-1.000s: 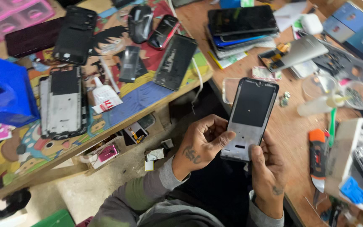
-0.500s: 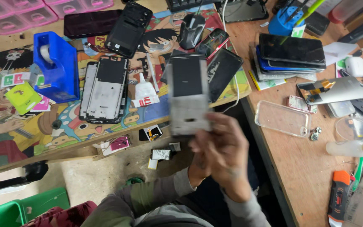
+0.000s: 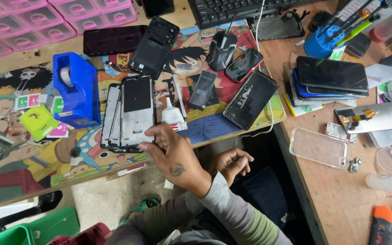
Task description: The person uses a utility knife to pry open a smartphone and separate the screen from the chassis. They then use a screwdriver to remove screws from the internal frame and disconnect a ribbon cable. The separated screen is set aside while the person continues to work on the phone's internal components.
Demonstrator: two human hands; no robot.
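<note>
Half a sec earlier both hands held a phone frame up near the chest. L hand (image 3: 173, 156) had since set the frame (image 3: 137, 111) on the mat (image 3: 32, 149) beside the blue tape dispenser (image 3: 75, 90), fingers loose on its lower edge, grip released. R hand (image 3: 232, 162) hung empty, half-curled, below the desk edge.

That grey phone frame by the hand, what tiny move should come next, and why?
Probably the left hand should close its fingertips on the lower edge of the grey rectangular metal phone frame. They already touch that edge, the frame lies flat on the colourful cartoon mat, and the right hand rests empty below the table edge.
</note>
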